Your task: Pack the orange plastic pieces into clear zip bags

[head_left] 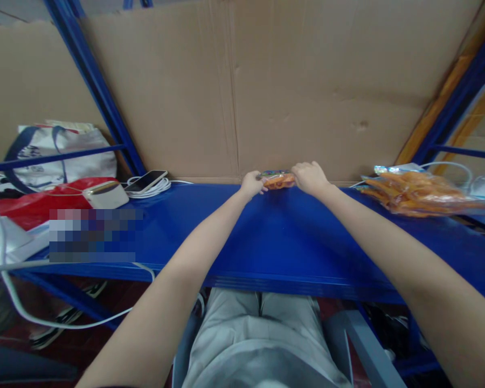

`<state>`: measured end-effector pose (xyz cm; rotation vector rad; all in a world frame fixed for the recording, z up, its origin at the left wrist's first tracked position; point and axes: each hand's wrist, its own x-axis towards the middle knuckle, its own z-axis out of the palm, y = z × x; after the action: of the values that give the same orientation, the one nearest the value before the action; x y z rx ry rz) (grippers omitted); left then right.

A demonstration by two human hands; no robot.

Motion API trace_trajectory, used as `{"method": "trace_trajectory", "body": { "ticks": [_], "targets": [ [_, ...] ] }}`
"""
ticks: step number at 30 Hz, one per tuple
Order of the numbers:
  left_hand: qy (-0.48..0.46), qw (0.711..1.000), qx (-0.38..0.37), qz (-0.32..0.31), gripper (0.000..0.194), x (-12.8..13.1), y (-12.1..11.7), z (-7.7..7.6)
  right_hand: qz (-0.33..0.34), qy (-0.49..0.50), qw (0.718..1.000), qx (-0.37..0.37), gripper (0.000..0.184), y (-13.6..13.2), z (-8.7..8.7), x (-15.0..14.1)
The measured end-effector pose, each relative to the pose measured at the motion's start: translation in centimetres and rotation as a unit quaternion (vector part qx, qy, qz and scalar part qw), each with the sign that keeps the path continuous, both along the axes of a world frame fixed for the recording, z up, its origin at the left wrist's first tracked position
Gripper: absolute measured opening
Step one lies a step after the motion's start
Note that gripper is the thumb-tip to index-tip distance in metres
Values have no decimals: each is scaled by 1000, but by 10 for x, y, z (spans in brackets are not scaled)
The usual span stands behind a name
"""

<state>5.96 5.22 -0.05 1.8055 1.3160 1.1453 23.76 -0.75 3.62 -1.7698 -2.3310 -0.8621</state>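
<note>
Between my hands is a small plastic packet (278, 180) with orange contents, stretched out level just above the back of the blue shelf (267, 242). My left hand (252, 185) is closed on its left end, fingers wrapped around the edge. On the other end, my right hand (310, 177) grips with the fingers curled, back of the hand upward. Both arms reach forward almost straight. What exactly the packet contains is too blurred to make out.
At the right lie clear bags of orange pieces (420, 191). Leftward are a phone (147, 182) on a coiled white cable (157, 188), a red bag (44, 196), a white case (106, 194) and a canvas tote (64, 153). Cardboard (286, 81) backs the shelf; a loose cable (64, 325) hangs in front.
</note>
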Motion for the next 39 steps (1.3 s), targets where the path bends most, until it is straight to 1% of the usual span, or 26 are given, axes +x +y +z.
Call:
{"method": "trace_trajectory", "body": {
  "ticks": [1,3,6,7,11,13,15,19,23,27,29,34,37,39],
  "targets": [
    [-16,1000,-12,1,8,3,0,5,-6,-4,1000,-8,32,2,5,1],
    [-51,999,-2,8,10,7,2,13,-8,-1,1000,-2,30,8,13,3],
    [-122,992,39,4,11,5,7,21,6,28,997,70,31,17,26,8],
    [-134,990,42,-1,12,4,9,23,8,33,996,78,31,19,30,9],
    [-138,990,21,-18,13,-3,12,31,-13,53,998,33,25,26,45,11],
    [-149,988,25,-22,11,-7,12,35,-7,74,995,62,26,27,49,11],
    [-163,986,38,-26,10,-11,13,37,12,84,992,98,29,27,51,11],
    [-177,982,62,-29,14,-14,16,39,17,85,992,95,28,29,49,13],
    [-198,975,94,-32,17,-13,16,40,30,107,982,151,33,31,51,16],
    [-178,979,85,-48,13,-15,14,44,31,108,982,150,34,26,56,15],
    [-180,978,85,-53,13,-16,13,47,35,112,979,166,36,24,59,14],
    [-179,980,62,-60,23,-20,11,54,42,119,979,159,40,29,63,15],
    [-195,976,71,-59,27,-23,7,59,62,130,972,184,45,34,66,17],
    [-201,975,74,-58,28,-25,4,63,60,137,972,183,47,38,69,19]
  ]
}}
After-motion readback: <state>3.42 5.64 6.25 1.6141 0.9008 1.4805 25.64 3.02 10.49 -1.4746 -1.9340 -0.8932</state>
